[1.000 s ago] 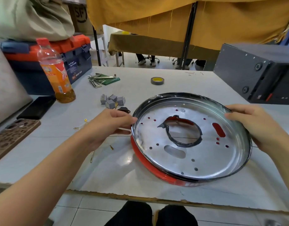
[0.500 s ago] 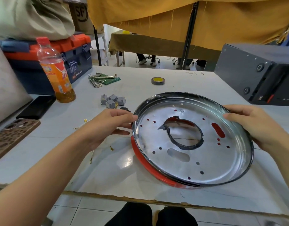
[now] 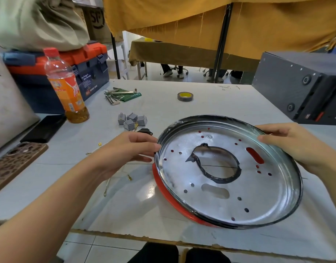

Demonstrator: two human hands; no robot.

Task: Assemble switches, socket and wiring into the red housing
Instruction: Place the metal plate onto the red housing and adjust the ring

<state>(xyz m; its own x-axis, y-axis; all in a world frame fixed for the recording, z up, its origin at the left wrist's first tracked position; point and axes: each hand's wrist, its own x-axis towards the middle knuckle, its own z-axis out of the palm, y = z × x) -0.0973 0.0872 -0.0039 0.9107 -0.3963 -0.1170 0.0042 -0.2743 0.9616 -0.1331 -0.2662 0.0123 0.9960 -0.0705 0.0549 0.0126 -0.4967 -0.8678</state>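
Both hands, left (image 3: 125, 150) and right (image 3: 288, 147), grip red housing (image 3: 174, 194) rim, probably tilted off bench (image 3: 210, 103). Keep grip even; seat flat before fitting switches (image 3: 132, 120).

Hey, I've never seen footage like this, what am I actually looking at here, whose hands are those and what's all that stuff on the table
There is no machine here: a person wears a camera on their head, so the one view looks forward and down at their own two bare hands. The left hand and the right hand grip opposite edges of a round shiny metal pan with holes and a large central opening. A red housing shows beneath its near-left rim, and the pan sits tilted over it. On the white table lie small grey switches, a roll of tape, a set of hex keys, thin wires with gold terminals, an orange drink bottle and two phones. A toolbox stands far left, a dark metal box far right.
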